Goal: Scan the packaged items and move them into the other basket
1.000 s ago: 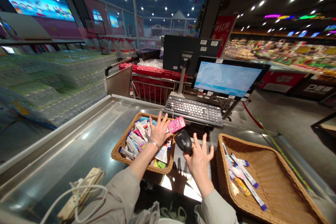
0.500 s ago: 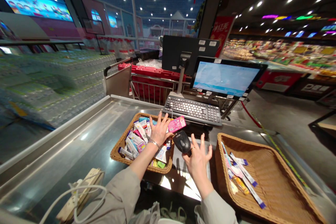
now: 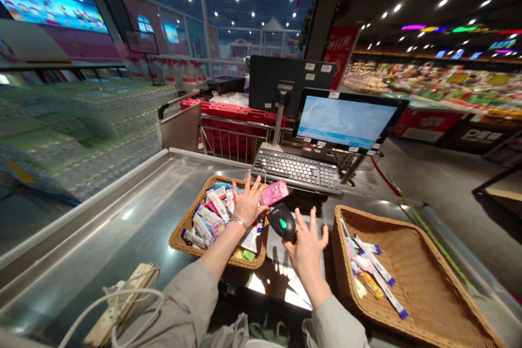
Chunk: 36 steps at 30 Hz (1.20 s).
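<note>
My left hand (image 3: 245,205) is over the left wicker basket (image 3: 176,239), its fingers fanned out. A flat pink package (image 3: 274,192) sits between its thumb and index finger, and the grip's underside is hidden. In my right hand (image 3: 305,243) is a black barcode scanner (image 3: 282,221), its head turned toward the pink package and a green light glowing on top. The scanner's handle is hidden below the hand. Several slim packets (image 3: 203,227) fill the left basket beneath my left hand.
Right of my right hand stands a larger wicker basket (image 3: 432,283) with several thin sticks and a yellow packet (image 3: 370,284). Ahead are a keyboard (image 3: 296,168) and a lit monitor (image 3: 345,122). A corded power strip (image 3: 118,304) lies on the metal counter (image 3: 163,190) at lower left.
A green light now shows on top of the scanner; it was dark before. Both hands and the pink package keep nearly the same place, while the surroundings shift slightly left in view.
</note>
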Each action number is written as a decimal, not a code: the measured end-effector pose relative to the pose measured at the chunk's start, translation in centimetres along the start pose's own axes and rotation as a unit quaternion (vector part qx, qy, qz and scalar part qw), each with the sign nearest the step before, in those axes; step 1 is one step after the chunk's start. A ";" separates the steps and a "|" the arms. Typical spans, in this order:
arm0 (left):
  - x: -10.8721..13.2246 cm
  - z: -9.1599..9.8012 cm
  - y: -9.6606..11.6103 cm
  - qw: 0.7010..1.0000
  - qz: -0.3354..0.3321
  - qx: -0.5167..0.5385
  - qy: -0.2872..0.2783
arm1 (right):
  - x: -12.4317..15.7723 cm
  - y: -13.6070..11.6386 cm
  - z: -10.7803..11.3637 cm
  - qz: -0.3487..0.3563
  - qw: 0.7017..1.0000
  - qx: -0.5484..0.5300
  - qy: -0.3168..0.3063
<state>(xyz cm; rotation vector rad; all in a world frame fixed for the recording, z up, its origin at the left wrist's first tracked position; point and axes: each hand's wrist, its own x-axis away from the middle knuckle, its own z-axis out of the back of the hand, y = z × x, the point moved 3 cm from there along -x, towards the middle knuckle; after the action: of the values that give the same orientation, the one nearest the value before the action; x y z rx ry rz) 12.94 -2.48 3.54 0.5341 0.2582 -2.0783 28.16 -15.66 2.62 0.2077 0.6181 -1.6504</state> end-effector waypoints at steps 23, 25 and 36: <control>-2.7 -0.2 4.2 0.996 -0.066 0.022 0.054 | 0.7 4.4 2.3 -0.110 0.983 0.143 0.044; -3.0 -0.3 4.8 0.995 -0.075 0.027 0.058 | 0.9 4.9 2.6 -0.123 0.980 0.149 0.051; -4.3 -0.3 8.6 0.987 -0.127 0.060 0.077 | 2.3 7.1 4.2 -0.165 0.969 0.165 0.076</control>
<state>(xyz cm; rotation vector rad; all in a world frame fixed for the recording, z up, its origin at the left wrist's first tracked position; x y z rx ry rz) 22.25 -3.71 5.54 0.7700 0.3048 -2.3130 35.41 -20.20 3.12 0.4995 0.5072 -2.0719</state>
